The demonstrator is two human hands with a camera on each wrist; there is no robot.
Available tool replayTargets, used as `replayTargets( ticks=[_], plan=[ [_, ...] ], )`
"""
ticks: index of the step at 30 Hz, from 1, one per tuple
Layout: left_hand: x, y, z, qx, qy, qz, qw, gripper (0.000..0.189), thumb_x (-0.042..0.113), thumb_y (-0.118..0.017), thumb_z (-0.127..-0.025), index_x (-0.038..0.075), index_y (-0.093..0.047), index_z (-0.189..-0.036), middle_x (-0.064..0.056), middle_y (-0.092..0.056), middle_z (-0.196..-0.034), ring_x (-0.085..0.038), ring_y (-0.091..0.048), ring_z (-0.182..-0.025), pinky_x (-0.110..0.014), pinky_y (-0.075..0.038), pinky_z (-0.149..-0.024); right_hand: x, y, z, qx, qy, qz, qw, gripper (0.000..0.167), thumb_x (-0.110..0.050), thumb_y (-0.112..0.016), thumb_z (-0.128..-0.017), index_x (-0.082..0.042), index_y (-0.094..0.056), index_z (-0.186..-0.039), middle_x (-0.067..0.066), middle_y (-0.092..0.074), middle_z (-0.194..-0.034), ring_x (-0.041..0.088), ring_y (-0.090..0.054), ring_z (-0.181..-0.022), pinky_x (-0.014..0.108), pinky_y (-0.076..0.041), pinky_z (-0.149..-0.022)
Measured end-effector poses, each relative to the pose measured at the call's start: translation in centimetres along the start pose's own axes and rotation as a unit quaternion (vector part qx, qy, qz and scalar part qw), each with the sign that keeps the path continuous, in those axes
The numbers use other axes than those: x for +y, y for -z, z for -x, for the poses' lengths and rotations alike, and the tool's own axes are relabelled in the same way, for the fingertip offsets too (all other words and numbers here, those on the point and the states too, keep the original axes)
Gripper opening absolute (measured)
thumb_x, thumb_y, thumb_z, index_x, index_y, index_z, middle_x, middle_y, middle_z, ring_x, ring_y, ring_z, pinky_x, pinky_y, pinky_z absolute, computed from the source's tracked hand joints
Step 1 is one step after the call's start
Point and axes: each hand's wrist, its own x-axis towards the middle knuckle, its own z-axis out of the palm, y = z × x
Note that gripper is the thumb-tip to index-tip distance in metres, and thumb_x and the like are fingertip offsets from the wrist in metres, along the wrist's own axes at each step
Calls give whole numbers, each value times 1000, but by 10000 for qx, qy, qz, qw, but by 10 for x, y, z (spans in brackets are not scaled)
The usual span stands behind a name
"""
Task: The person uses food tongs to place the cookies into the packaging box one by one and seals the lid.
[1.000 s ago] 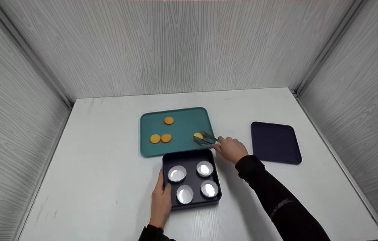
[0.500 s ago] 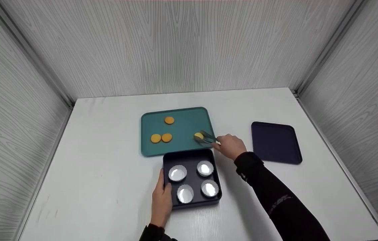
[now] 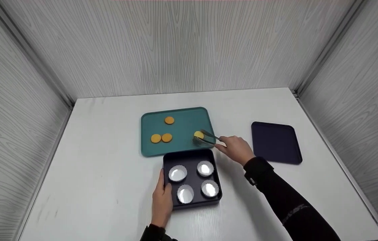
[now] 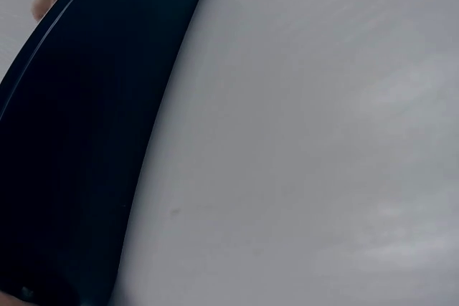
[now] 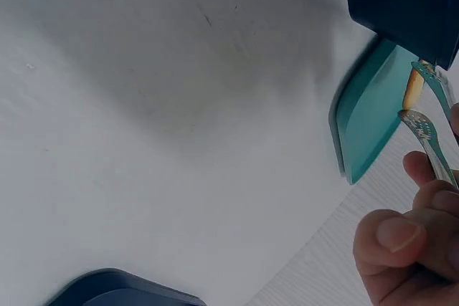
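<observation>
In the head view my right hand (image 3: 239,149) grips a pair of metal tongs (image 3: 206,142). The perforated tips stand apart on either side of a yellow round cookie (image 3: 198,135) on the teal tray (image 3: 185,149). In the right wrist view, the cookie (image 5: 414,91) shows edge-on between the tips of the tongs (image 5: 423,128). My left hand (image 3: 162,201) holds the left side of a deep navy pan (image 3: 192,202), thumb over its rim. Inside the pan sit several silver-white fluted cupcake liners (image 3: 185,194). The left wrist view is mostly the pan's outer wall (image 4: 79,120).
Three more round cookies lie on the teal tray: two side by side (image 3: 156,138) at the left and one (image 3: 169,120) near the back edge. A square navy tray (image 3: 276,142) lies to the right on the white table (image 3: 101,174). Pale wood-grain panels (image 3: 175,47) enclose the table.
My right hand has shifted slightly right and toward me, and the tips of the tongs have spread wider around the cookie. My left hand and the pan have stayed put.
</observation>
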Motion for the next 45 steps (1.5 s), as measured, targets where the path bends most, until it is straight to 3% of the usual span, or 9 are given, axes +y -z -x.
replayTargets(
  ticks=[7,16,24,34,45],
  plan=[
    [0,-1,1,33,-77,-62,9999,58,13,-43,-106,9,-29,-162,-11,-32,-165,-32,-27,-153,-50,-25,-123,4,16,17,184,520,-152,9984,27,-31,-69,-99,-5,-73,-105,12,-77,-90,28,-71,-72,46,-57,-64],
    [1,-1,0,49,-92,-89,9999,57,12,-43,-107,10,-30,-162,-11,-32,-165,-31,-28,-152,-49,-27,-123,-1,45,30,-269,1211,21,9923,26,-31,-68,-100,-7,-73,-108,8,-77,-93,22,-72,-74,40,-58,-64],
    [-1,-2,1,67,-69,-151,9998,57,13,-42,-107,9,-29,-162,-12,-33,-165,-32,-30,-152,-50,-29,-122,1,66,36,-821,1764,62,9809,18,-31,-69,-99,-13,-68,-96,-5,-70,-77,4,-52,-59,25,-45,-55],
    [-1,-2,0,126,-138,-106,9998,57,11,-42,-107,7,-30,-162,-12,-33,-164,-31,-30,-151,-49,-28,-122,-4,74,42,-1519,1887,260,9699,20,-31,-71,-97,-16,-66,-85,-6,-66,-70,2,-45,-56,24,-43,-54],
    [0,-1,1,124,-154,-174,9997,57,13,-43,-107,9,-30,-162,-12,-34,-164,-32,-32,-151,-50,-29,-121,-16,73,42,-1371,2038,833,9658,21,-30,-76,-92,-10,-73,-90,1,-72,-74,12,-61,-58,29,-50,-53]
  ],
)
